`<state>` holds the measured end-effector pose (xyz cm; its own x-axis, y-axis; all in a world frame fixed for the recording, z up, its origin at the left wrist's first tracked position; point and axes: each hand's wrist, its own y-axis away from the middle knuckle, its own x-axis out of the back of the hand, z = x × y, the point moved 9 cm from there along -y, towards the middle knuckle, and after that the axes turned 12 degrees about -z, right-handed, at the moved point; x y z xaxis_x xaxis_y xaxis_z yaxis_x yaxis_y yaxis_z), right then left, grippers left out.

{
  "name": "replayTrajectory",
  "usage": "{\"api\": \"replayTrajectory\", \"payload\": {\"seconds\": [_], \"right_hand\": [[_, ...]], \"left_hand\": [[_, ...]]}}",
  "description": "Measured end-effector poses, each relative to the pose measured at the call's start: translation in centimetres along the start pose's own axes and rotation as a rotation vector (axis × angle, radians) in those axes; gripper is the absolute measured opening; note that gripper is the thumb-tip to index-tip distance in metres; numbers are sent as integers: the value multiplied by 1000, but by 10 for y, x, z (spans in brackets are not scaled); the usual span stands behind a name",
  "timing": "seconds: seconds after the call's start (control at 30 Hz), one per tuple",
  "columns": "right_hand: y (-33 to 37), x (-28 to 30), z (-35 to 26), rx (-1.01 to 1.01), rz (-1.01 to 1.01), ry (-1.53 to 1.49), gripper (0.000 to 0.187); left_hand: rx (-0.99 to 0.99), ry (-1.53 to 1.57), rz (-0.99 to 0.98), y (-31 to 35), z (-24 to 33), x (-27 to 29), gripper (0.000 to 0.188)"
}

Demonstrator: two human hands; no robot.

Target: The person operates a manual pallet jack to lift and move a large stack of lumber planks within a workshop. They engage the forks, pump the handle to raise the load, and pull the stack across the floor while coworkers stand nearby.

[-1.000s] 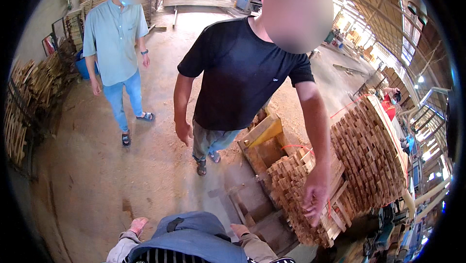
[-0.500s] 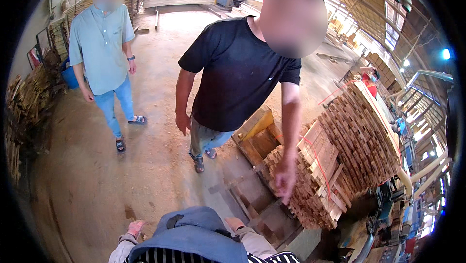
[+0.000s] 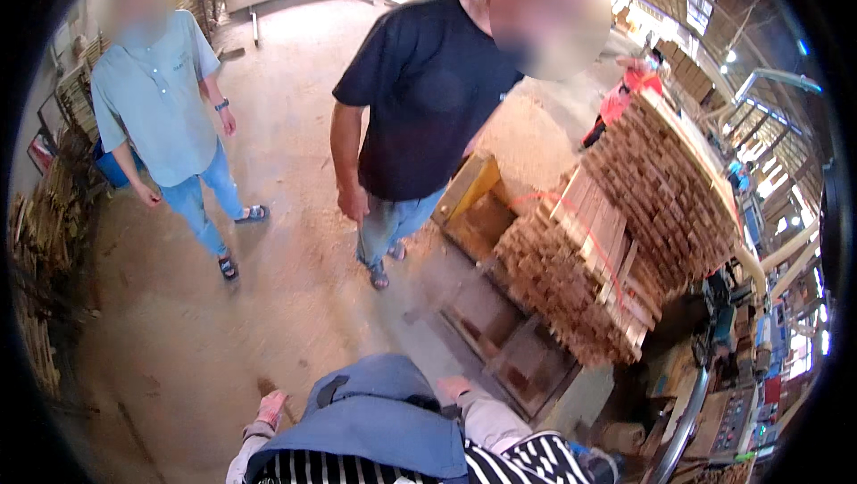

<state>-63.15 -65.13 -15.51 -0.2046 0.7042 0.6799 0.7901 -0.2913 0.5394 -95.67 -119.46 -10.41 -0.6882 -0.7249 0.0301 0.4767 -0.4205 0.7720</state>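
The left hand (image 3: pixel 271 406) hangs loosely half open, nothing visible in it; the right hand (image 3: pixel 453 387) is partly hidden, so its grip cannot be told. Between them is a blue apron (image 3: pixel 375 421); stacked wood (image 3: pixel 564 292) stands ahead and right of the right hand.

Daylight glares through wall gaps (image 3: pixel 797 361) at my four o'clock; the floor (image 3: pixel 299 51) looks palest toward eleven. My view bends near its black edges.
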Motion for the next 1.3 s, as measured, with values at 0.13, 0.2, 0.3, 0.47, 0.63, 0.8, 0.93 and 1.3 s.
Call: {"api": "replayTrajectory", "payload": {"seconds": [0.13,0.2,0.3,0.47,0.63,0.8,0.93,1.3], "right_hand": [[8,-3,-81,-45,-141,51,38],[4,9,-121,-21,-157,64,38],[-1,23,-163,5,-166,85,38],[2,33,-186,-12,-200,154,39],[10,64,-232,-37,-453,240,34],[-15,97,-252,-21,-432,284,33],[-49,136,-258,-127,-364,208,32],[-221,146,-251,-35,-139,135,37]], "left_hand": [[82,78,80,55,-16,24,39],[-215,-127,85,63,-4,33,34],[-211,-464,56,54,-21,46,32],[-26,-186,-61,36,-38,48,34],[64,38,-264,0,-5,63,35],[-389,-530,67,-37,97,113,22],[-188,-185,86,-76,138,139,24],[-173,-758,-82,-114,202,166,37]]}}
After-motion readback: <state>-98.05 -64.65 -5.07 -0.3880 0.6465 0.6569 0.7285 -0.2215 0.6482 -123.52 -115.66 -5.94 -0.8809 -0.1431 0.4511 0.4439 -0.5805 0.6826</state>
